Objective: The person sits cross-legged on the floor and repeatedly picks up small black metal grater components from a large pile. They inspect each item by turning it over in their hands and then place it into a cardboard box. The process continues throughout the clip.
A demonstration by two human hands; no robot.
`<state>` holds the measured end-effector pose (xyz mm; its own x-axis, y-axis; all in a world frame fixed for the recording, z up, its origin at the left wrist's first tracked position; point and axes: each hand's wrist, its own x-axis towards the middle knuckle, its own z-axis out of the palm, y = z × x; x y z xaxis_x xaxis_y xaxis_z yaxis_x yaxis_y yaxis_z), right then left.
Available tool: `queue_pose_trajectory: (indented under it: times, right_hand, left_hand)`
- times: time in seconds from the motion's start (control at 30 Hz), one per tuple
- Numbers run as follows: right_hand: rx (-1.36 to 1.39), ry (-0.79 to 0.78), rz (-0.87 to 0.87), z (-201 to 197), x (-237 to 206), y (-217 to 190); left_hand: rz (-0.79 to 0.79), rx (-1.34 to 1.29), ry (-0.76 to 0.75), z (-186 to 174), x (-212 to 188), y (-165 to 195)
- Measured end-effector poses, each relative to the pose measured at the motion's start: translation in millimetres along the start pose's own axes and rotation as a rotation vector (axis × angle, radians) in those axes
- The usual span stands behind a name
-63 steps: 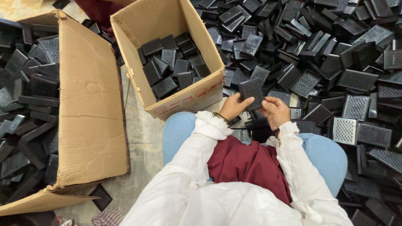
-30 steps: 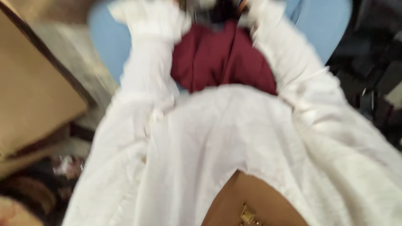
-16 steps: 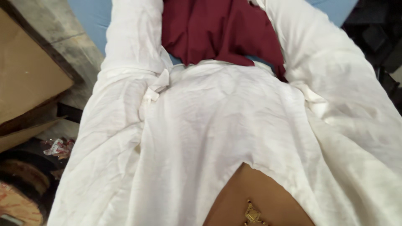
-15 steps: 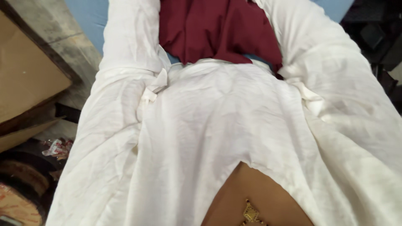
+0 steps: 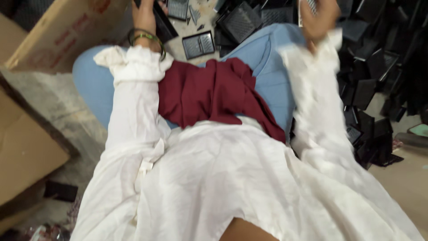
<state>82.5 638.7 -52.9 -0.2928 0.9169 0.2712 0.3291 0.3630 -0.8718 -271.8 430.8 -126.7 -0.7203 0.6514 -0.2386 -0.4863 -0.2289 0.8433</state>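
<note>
- Head view, setting: concrete floor [image 5: 53, 100]; cardboard box [image 5: 62, 33] just left of the left hand [image 5: 145, 15]; heap of black plastic parts [image 5: 379, 67] right of the right hand [image 5: 318, 20].
- Grip: left hand closed on a black plastic part [image 5: 162, 24]; right hand blurred, a grille piece [image 5: 307, 6] at its fingers, hold cannot be told.
- Open room: a loose grille tray [image 5: 199, 44] lies near, between the hands.
- Change: half a second ago only white garment showed; both hands are now back in view at the top edge.
</note>
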Motion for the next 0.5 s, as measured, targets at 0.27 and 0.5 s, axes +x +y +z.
queue_pose_trajectory:
  times: [0.27, 0.5]
  right_hand:
    - [-0.182, -0.466, 1.118, -124.5, -253.0, 115.3]
    - [0.261, -0.297, 1.282, -93.0, -264.8, 164.5]
  left_hand:
    - [-0.086, 0.037, -0.137, -7.7, -2.6, -27.4]
    - [-0.078, 0.143, -0.099, -12.2, 4.4, -30.1]
